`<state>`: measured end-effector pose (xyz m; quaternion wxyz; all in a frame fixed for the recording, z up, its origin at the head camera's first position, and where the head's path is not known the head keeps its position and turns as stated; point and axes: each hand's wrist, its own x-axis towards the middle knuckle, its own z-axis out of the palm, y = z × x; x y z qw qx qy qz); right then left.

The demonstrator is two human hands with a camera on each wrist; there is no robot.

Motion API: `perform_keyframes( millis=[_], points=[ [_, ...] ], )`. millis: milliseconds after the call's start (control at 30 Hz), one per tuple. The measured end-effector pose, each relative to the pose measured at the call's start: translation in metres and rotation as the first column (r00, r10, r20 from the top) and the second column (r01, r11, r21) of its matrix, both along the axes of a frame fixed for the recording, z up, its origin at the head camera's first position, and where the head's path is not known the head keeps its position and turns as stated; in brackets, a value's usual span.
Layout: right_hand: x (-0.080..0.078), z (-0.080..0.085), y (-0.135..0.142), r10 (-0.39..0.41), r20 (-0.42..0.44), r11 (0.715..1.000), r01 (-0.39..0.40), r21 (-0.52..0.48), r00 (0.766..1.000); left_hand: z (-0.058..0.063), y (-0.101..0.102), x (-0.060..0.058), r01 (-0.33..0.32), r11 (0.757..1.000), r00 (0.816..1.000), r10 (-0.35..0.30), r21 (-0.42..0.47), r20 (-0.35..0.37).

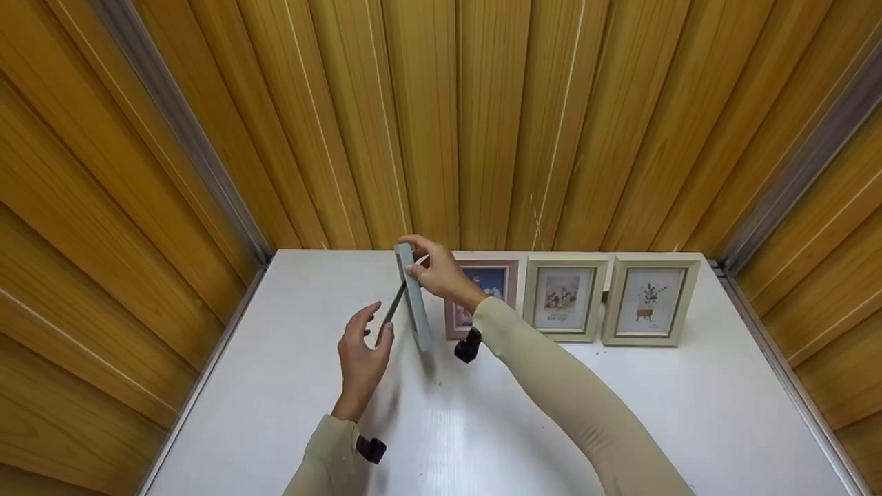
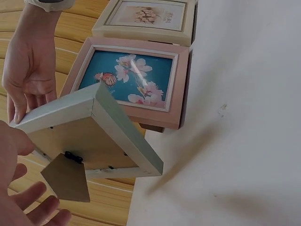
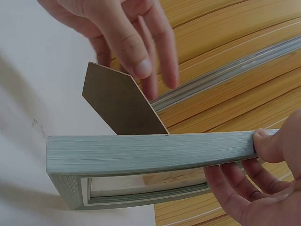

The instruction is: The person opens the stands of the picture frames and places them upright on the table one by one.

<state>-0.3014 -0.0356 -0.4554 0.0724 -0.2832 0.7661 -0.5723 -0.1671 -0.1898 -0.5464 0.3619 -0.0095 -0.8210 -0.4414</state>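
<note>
My right hand (image 1: 441, 272) grips the upper part of a pale blue-green picture frame (image 1: 415, 303), thumb on one side and fingers on the other. The frame is held up, edge-on to the head view, above the white table. From its brown back a pointed stand (image 2: 68, 179) is swung out. Close beside that stand is my left hand (image 1: 362, 355), fingers spread and loosely bent. In the right wrist view the left thumb overlaps the edge of the stand (image 3: 122, 103). A pink picture frame (image 2: 127, 77) with a blossom picture stands just to the right.
Two cream picture frames (image 1: 566, 300) stand in the same row, right of the pink one, along the back of the white table (image 1: 310, 289). Wood-panelled walls (image 1: 493, 124) rise at the back and both sides, with metal strips (image 1: 186, 124) at the corners.
</note>
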Motion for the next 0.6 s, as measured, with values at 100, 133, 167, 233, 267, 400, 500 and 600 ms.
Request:
perform_keyframes(
  millis=[100, 133, 167, 233, 267, 400, 500, 600],
  points=[
    [0.0, 0.001, -0.001, -0.002, -0.012, 1.0, 0.002, 0.002, 1.0, 0.008, 0.006, -0.002, -0.022, 0.998, 0.999, 0.02, -0.059, -0.032],
    [0.0, 0.001, -0.001, -0.001, -0.014, 1.0, 0.001, 0.004, 1.0, 0.01, 0.009, -0.003, -0.029, 0.997, 0.999, 0.026, -0.074, -0.037],
    [0.0, 0.001, -0.001, -0.001, -0.017, 1.0, 0.001, 0.008, 1.0, 0.012, 0.011, -0.003, -0.034, 0.996, 0.999, 0.03, -0.085, -0.04],
    [0.0, 0.001, -0.001, -0.001, -0.023, 1.0, 0.001, 0.017, 1.0, 0.016, 0.016, -0.003, -0.031, 0.995, 0.999, 0.027, -0.096, -0.039],
    [0.0, 0.001, -0.001, -0.001, -0.024, 1.0, 0.001, 0.021, 1.0, 0.017, 0.019, -0.003, -0.026, 0.995, 0.999, 0.022, -0.098, -0.039],
    [0.0, 0.001, 0.0, 0.004, -0.02, 1.0, -0.003, 0.027, 1.0, 0.022, 0.027, -0.005, -0.005, 0.996, 0.999, 0.002, -0.092, -0.032],
    [0.002, 0.002, 0.0, 0.005, -0.01, 1.0, -0.005, 0.027, 1.0, 0.023, 0.032, -0.007, 0.01, 0.997, 1.0, -0.012, -0.079, -0.017],
    [0.002, 0.002, 0.0, 0.003, -0.006, 0.999, -0.003, 0.033, 1.0, 0.025, 0.036, -0.008, 0.042, 0.997, 0.999, -0.041, -0.057, 0.017]
  ],
)
